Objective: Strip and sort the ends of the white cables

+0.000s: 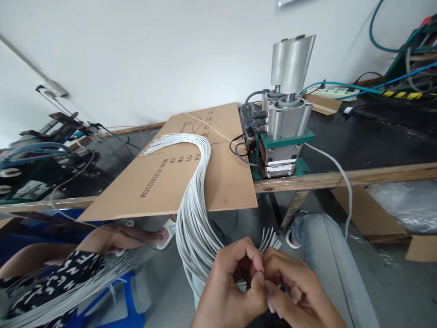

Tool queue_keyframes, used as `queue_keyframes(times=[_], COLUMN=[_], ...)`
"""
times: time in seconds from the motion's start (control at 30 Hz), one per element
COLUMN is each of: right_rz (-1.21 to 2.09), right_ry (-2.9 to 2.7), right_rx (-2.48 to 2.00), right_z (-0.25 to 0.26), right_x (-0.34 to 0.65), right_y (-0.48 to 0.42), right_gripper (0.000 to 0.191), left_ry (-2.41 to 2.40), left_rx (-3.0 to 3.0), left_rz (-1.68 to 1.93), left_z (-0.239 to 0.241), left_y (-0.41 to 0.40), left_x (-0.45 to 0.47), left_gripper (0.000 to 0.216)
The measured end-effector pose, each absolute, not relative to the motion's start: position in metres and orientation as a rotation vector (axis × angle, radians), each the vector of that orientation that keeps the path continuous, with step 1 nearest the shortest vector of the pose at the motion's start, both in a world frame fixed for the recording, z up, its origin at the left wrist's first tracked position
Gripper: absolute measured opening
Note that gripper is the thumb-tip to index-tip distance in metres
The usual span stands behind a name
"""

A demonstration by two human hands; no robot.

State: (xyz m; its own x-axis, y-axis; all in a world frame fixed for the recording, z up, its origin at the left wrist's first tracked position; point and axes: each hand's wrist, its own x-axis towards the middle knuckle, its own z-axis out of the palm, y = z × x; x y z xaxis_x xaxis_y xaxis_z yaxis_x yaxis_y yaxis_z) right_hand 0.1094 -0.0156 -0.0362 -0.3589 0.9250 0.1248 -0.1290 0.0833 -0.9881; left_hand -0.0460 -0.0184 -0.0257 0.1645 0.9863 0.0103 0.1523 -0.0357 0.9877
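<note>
A thick bundle of white cables curves from the cardboard sheet down over the table edge toward my lap. Their far ends fan out on the cardboard, and more cable tips show just beyond my fingers. My left hand is closed in a pinch in front of the bundle. Pressed against it, my right hand pinches too, fingertips meeting fingertips. Whatever sits between them is too small or hidden to make out.
A pneumatic press with two silver cylinders stands at the table edge. Another person's legs and more white cables are at lower left, beside a blue stool. Cardboard boxes lie under the table at right.
</note>
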Motion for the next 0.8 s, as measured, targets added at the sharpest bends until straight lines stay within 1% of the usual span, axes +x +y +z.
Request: queue_keyframes(times=[0.13,0.23,0.33,0.4,0.53,0.67,0.8], right_rz=[1.515,1.573,1.522,1.463,1.371,1.362,1.355], right_ry=[-1.361,-1.257,-1.239,-1.256,-1.324,-1.343,-1.352], right_rx=[-0.792,-0.68,-0.572,-0.541,-0.589,-0.64,-0.619], right_z=[-0.045,-0.059,-0.068,-0.068,-0.057,-0.049,-0.056], right_x=[0.11,0.106,0.101,0.1,0.103,0.106,0.106], right_y=[-0.018,-0.019,-0.02,-0.021,-0.019,-0.019,-0.019], right_gripper=[0.039,0.034,0.026,0.022,0.028,0.029,0.027], left_ry=[1.132,1.012,0.944,0.936,0.9,0.796,0.784], left_rx=[1.289,1.086,0.992,1.005,1.099,1.274,1.262], left_rz=[1.07,1.175,1.258,1.316,1.412,1.371,1.35], left_z=[-0.024,-0.021,-0.021,-0.022,-0.027,-0.033,-0.034], left_y=[-0.021,-0.026,-0.031,-0.035,-0.036,-0.033,-0.032], left_x=[-0.042,-0.036,-0.029,-0.026,-0.026,-0.034,-0.035], left_gripper=[0.016,0.026,0.032,0.03,0.021,0.011,0.011])
